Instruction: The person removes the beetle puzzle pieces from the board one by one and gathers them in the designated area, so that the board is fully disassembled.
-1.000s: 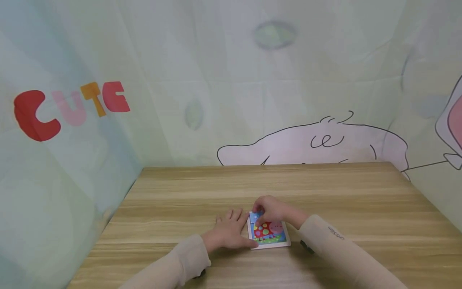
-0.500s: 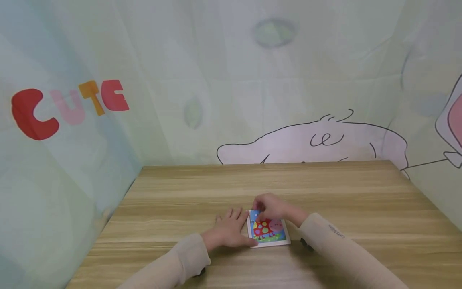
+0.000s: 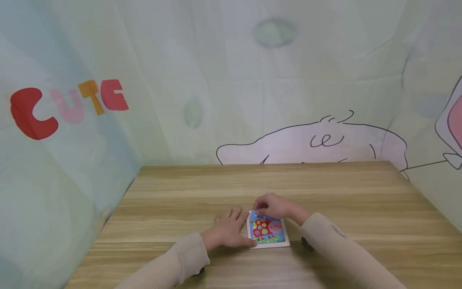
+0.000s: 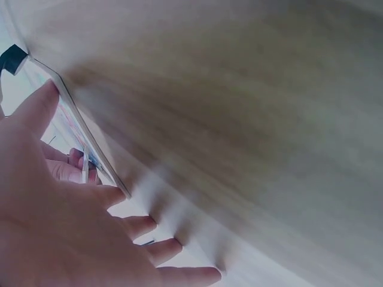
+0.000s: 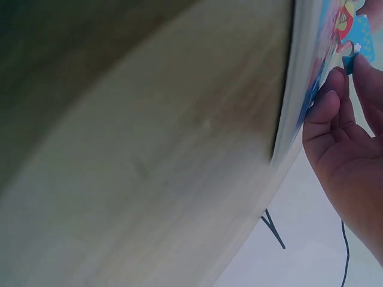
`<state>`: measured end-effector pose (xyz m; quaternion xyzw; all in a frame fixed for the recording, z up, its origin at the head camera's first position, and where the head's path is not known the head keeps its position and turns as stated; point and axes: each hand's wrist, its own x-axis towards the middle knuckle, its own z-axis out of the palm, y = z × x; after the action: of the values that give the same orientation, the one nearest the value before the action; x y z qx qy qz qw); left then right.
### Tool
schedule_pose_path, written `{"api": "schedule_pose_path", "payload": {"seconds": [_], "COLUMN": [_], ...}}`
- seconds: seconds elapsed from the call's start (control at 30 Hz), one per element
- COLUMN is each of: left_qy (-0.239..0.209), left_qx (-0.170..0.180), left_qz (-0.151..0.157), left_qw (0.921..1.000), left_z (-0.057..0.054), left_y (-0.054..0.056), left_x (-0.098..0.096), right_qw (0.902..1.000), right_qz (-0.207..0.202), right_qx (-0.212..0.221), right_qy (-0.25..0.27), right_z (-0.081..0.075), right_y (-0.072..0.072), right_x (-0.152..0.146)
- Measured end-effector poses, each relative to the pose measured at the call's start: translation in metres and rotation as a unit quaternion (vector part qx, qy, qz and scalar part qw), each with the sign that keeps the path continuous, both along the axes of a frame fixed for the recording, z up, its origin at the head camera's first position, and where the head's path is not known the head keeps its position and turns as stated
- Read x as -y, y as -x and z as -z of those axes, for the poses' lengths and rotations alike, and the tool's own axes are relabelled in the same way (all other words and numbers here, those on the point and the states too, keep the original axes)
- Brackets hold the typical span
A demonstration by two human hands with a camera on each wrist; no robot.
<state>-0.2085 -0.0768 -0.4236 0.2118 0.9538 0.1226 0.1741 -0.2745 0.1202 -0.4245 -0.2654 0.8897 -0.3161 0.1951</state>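
A square jigsaw puzzle with a white border lies on the table; it pictures a red spotted ladybird with a pink face. My left hand is spread flat beside it, thumb on the lower left corner of the border and index fingertip at the upper left. Over the top edge, my right hand pinches a blue puzzle piece, which stands tilted up from the puzzle in the right wrist view. Between the right fingers, the piece appears edge-on in the left wrist view. Part of the puzzle's top is hidden under that hand.
The wooden table extends around both hands. Behind it hangs a pale printed cloth with a cartoon outline and the word CUTE at the left.
My right hand has tilted the blue piece, and more of the ladybird picture shows beneath the fingers. The left hand keeps its place.
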Motion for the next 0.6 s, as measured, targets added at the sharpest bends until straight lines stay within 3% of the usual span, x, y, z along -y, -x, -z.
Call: {"api": "schedule_pose_path", "payload": {"seconds": [0.17, 0.6], "left_qy": [0.003, 0.002], "left_qx": [0.005, 0.013], "left_qz": [0.003, -0.001], "left_qw": [1.0, 0.9999], "left_z": [-0.003, -0.004], "left_y": [0.0, 0.001], "left_x": [0.0, 0.0], "right_qw": [0.9999, 0.9978], "right_qz": [-0.009, 0.029], "right_qx": [-0.005, -0.046], "right_qy": [0.013, 0.037], "right_z": [-0.003, -0.02], "right_y": [0.001, 0.014], "right_x": [-0.004, -0.048]}}
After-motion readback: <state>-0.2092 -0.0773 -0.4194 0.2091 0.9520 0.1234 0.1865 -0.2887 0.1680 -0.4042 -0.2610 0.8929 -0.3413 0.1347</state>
